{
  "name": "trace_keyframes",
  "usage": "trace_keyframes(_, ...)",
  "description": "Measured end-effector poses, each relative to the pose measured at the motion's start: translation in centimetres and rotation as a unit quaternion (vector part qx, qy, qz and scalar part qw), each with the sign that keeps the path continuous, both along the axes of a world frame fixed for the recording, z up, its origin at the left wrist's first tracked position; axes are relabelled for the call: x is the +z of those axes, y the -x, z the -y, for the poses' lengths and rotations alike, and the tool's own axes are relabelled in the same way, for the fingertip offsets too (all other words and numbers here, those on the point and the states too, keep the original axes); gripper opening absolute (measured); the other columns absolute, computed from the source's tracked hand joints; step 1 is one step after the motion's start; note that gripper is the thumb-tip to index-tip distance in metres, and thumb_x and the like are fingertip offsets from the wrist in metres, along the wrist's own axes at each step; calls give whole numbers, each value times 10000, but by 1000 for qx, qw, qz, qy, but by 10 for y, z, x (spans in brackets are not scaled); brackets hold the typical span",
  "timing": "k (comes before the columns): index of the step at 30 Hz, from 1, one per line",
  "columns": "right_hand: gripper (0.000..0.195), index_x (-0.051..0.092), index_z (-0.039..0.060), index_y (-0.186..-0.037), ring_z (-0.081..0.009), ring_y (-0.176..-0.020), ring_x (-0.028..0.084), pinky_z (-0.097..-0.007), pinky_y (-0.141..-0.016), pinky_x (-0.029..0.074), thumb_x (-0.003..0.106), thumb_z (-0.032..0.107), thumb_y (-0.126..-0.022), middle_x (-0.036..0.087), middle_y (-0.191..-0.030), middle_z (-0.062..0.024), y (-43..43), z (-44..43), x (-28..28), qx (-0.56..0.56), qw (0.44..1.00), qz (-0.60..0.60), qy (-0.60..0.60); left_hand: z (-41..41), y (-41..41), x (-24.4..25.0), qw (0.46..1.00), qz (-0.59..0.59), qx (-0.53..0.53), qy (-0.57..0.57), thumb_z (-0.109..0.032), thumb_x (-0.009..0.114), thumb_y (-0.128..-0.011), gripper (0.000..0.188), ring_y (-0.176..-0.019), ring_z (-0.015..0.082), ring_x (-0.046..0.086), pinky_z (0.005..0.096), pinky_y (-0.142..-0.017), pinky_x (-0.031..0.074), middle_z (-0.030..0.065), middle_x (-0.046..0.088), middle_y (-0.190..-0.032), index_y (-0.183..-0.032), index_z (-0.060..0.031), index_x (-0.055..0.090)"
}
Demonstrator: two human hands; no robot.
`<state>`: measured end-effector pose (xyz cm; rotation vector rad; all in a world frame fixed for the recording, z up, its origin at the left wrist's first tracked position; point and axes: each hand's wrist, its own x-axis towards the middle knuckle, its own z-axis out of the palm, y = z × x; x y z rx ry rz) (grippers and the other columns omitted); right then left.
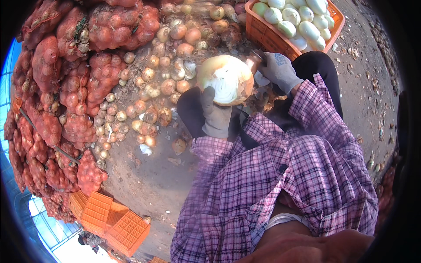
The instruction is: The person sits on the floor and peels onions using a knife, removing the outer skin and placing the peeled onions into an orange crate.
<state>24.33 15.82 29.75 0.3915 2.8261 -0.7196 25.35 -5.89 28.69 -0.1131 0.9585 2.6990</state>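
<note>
My left hand point(216, 113), in a grey work glove, holds a large onion point(227, 80) from below and in front. The onion's side towards me is cut to white flesh, and tan-yellow skin remains around it. To the right of the onion is my right hand point(279, 69), gloved the same way. Its fingers are closed round a knife point(257, 54), of which only a thin part shows; the handle is hidden in the glove. Dry onion skins point(263, 98) lie below, between my knees.
An orange plastic crate point(269, 33) of peeled white onions stands beyond my right hand. Unpeeled onions point(168, 86) lie on the ground at the left. Red mesh sacks point(47, 65) of onions are piled farther left. More orange crates point(126, 231) stand at lower left.
</note>
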Motion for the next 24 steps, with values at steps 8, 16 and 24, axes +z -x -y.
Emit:
trace_keyframes(8,363,672,15,-1122,-329,-935,697,-401,-832,529,630,291,-890,710,-990,-197,-9,5,18,-24,986,-21,165,4,0,3,1000,22,9,-2,-445,704,-819,798,-1294,293,503,455,-1075,446,126,504,-1393,-1455,-78,391)
trace_keyframes(16,358,681,16,-1092,-325,-892,707,-403,-801,538,676,282,-853,718,-927,-177,-16,37,66,83,975,-74,194,-5,5,3,996,-80,0,48,-445,696,-815,762,-1149,284,578,408,-956,518,152,544,-1276,-1389,-22,427)
trace_keyframes(24,318,677,6,-1024,-357,-902,690,-426,-827,526,677,217,-785,699,-907,-198,-8,37,68,75,986,-53,143,-5,6,6,980,-146,8,134,-520,615,-849,768,-1152,291,577,412,-969,507,154,548,-1276,-1387,-6,422)
